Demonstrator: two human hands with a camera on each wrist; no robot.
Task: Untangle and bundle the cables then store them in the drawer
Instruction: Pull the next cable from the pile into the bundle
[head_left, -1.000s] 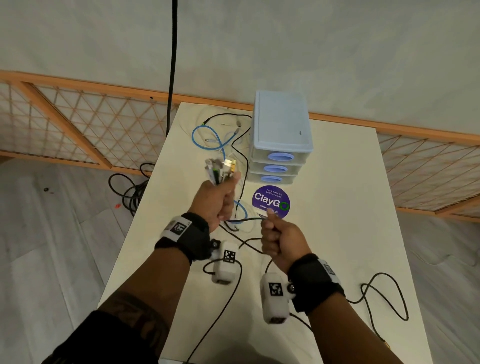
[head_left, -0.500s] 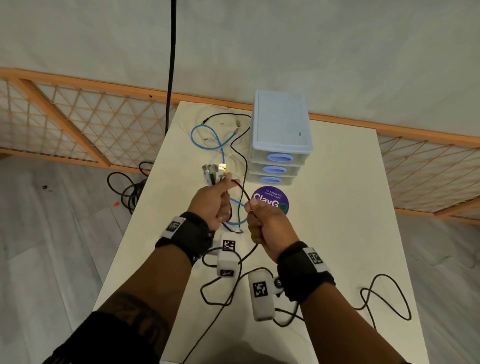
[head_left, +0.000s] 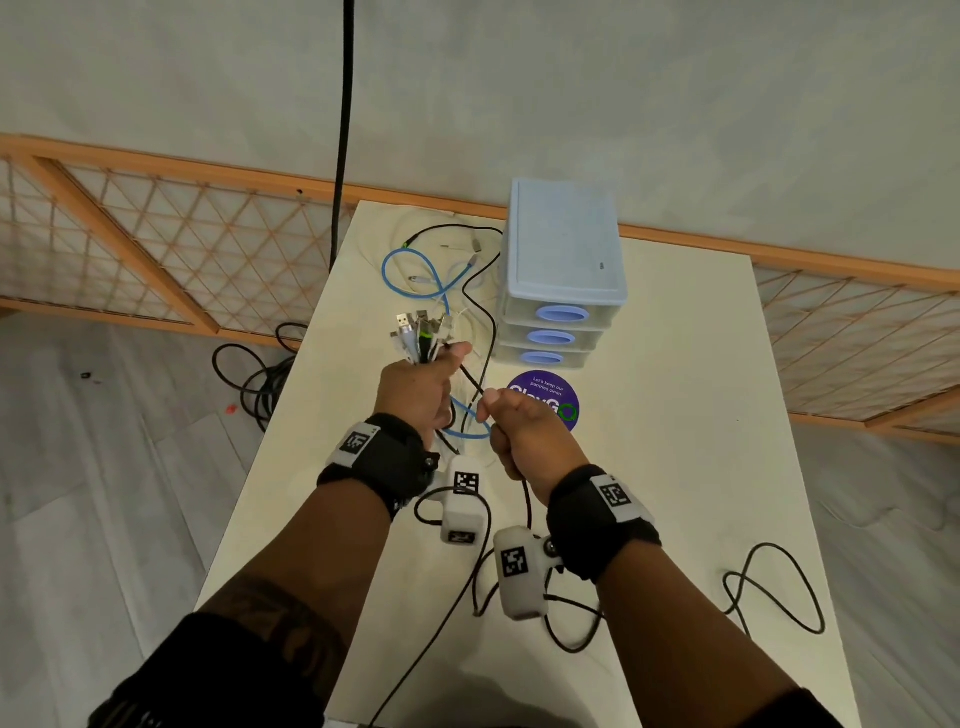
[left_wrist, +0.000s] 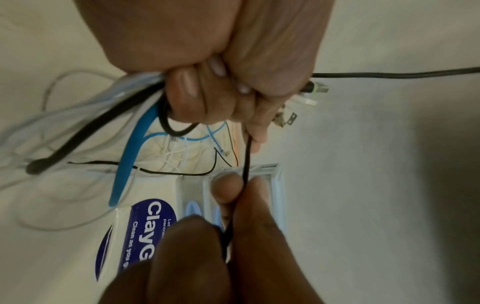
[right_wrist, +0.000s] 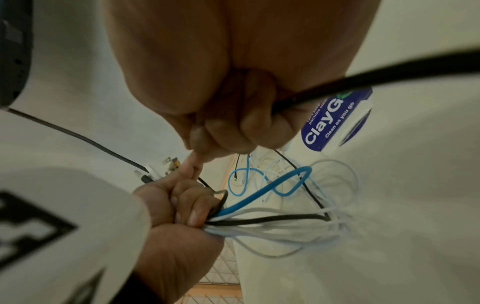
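Now your left hand (head_left: 423, 387) fists the limp, light cables (head_left: 415, 338) near their plugs above the table (head_left: 675, 415); your right hand (head_left: 519, 431) pinches the black cable (left_wrist: 245, 156). Grip it close to the bundle.

Dim, warm, even light; wrist views blurred and strongly warped at edges; soft shadows below forearms.

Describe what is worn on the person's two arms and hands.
Both hands are bare. The left wrist and the right wrist each carry a wide black strap with a white tag printed with a black square code. A white, rounded camera block with its own code hangs under the left strap, another under the right, with thin black cables trailing. A dark sleeve covers the upper left arm.
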